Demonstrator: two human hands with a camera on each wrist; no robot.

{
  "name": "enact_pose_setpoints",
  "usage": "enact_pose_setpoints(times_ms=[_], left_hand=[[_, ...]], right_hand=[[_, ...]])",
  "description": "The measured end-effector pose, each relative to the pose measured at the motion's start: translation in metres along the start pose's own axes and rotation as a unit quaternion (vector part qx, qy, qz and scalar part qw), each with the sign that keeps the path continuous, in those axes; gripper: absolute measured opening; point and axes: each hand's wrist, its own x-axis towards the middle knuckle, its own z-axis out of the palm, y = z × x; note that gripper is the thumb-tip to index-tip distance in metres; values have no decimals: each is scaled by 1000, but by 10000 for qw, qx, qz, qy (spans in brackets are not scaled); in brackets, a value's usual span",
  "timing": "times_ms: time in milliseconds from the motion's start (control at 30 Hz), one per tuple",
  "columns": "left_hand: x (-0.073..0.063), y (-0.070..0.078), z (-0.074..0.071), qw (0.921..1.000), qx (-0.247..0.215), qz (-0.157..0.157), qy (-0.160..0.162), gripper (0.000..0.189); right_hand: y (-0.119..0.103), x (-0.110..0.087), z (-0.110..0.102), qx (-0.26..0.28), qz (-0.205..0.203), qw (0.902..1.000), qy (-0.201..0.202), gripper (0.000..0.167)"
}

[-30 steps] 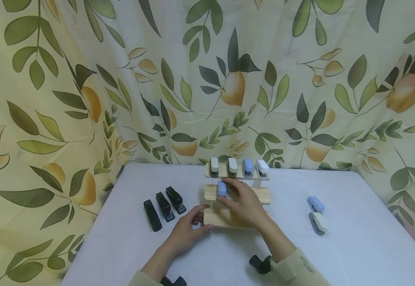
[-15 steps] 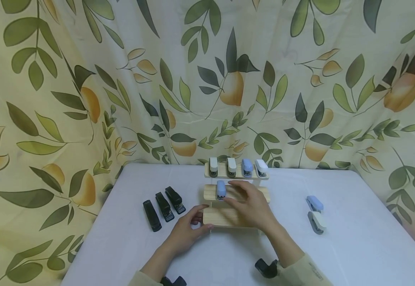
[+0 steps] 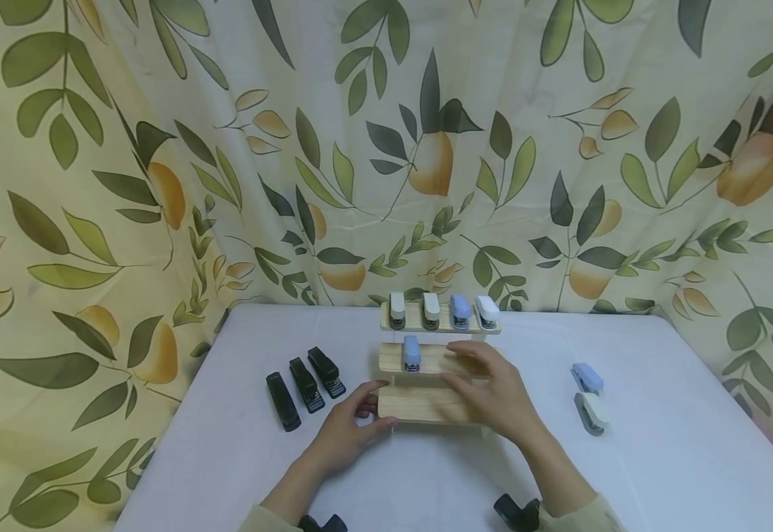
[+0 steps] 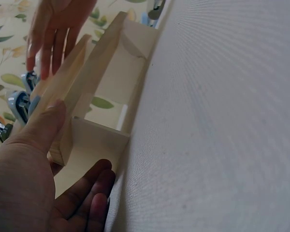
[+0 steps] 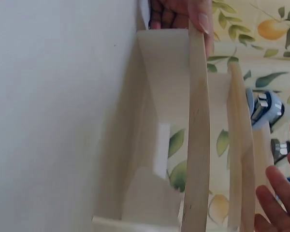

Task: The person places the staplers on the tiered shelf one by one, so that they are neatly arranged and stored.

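Note:
In the head view a three-tiered wooden rack (image 3: 420, 406) stands mid-table. My left hand (image 3: 349, 428) grips the left end of its lowest tier, the thumb lying along the wood in the left wrist view. A small blue stapler (image 3: 411, 353) stands on the middle tier, toward the left. To its right, my right hand (image 3: 499, 391) hovers over that tier with fingers spread and nothing held. The top tier carries a row: two whitish staplers, a blue mini stapler (image 3: 460, 310) and a white stapler (image 3: 487, 312) at the right end.
Left of the rack lie three black staplers (image 3: 307, 386) side by side. Out to the right, another blue stapler (image 3: 587, 377) lies on its side next to a white and grey stapler (image 3: 590, 413). A leaf-patterned curtain (image 3: 386, 244) hangs behind the table.
The right hand has let go of the blue stapler on the middle tier and drawn away to the right. The left hand keeps its place at the rack.

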Motion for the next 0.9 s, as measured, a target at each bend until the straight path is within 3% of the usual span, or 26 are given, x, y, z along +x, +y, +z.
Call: enact_pose_setpoints(times_ms=[333, 667, 900], left_hand=[[1, -2, 1, 10000, 4, 29, 24, 66], [1, -2, 1, 10000, -47, 20, 34, 66], [2, -2, 1, 10000, -55, -16, 41, 65]], right_hand=[[13, -13, -20, -460, 194, 9986, 190, 44], [26, -19, -36, -516, 159, 9981, 288, 44], [35, -21, -49, -743, 262, 9968, 165, 47]])
